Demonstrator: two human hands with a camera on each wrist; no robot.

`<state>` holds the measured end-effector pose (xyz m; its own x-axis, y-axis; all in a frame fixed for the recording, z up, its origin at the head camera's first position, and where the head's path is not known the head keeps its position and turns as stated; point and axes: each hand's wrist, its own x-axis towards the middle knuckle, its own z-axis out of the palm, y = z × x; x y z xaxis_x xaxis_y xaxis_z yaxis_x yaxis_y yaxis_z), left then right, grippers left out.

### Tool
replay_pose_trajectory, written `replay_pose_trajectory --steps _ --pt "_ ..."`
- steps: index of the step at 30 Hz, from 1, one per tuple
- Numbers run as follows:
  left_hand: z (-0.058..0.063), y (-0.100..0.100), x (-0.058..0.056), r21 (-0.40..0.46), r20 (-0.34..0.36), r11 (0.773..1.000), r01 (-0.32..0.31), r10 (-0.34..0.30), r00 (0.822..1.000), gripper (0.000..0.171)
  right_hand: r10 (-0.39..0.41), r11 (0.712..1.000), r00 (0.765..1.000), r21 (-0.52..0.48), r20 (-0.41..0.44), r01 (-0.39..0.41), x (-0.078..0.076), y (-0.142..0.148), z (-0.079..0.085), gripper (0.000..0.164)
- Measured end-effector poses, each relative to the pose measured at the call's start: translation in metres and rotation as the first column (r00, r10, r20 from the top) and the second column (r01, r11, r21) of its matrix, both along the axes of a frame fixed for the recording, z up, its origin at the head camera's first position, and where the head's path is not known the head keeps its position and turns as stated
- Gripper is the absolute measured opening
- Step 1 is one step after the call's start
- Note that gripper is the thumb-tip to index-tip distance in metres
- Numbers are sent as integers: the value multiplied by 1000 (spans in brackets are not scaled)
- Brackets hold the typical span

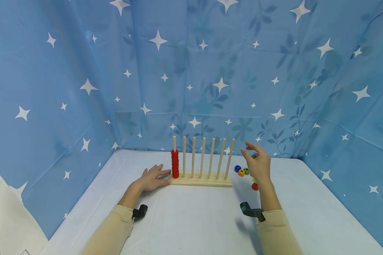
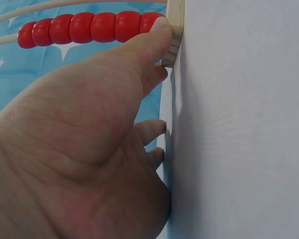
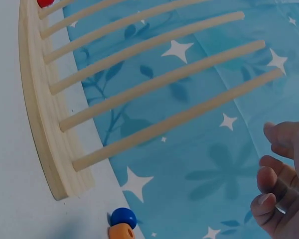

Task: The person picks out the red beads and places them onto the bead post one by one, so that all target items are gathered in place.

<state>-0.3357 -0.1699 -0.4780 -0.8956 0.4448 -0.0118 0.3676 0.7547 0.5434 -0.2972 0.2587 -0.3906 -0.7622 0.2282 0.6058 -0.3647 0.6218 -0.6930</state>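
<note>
A wooden bead rack [image 1: 201,182] with a row of upright pegs stands on the table. Red beads [image 1: 175,164] are stacked on its leftmost peg; the other pegs carry none. At the rack's left end, my left hand [image 1: 150,179] holds the base between thumb and index finger, its other fingers spread behind. In the left wrist view the thumb lies against the base beside the lowest red bead [image 2: 150,22]. My right hand [image 1: 260,164] is raised right of the rightmost peg [image 1: 229,159], fingers loosely bent, thumb and index finger apart, nothing visible between them.
Right of the rack lie a blue bead [image 1: 237,168], an orange bead [image 1: 241,173] and a green bead [image 1: 246,171]. A red bead [image 1: 255,186] lies nearer, with a partly hidden yellow one. A blue star-patterned curtain [image 1: 191,71] surrounds the white table [image 1: 191,219].
</note>
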Motion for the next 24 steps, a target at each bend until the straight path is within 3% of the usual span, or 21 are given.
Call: replay_pose_trajectory --steps 16,24 --pt "0 0 0 4 2 1000 -5 5 1000 64 -7 997 981 77 192 -8 5 27 -5 41" --pt "1 0 1 1 2 1000 -5 5 1000 64 19 989 949 131 313 -63 3 40 -9 44"
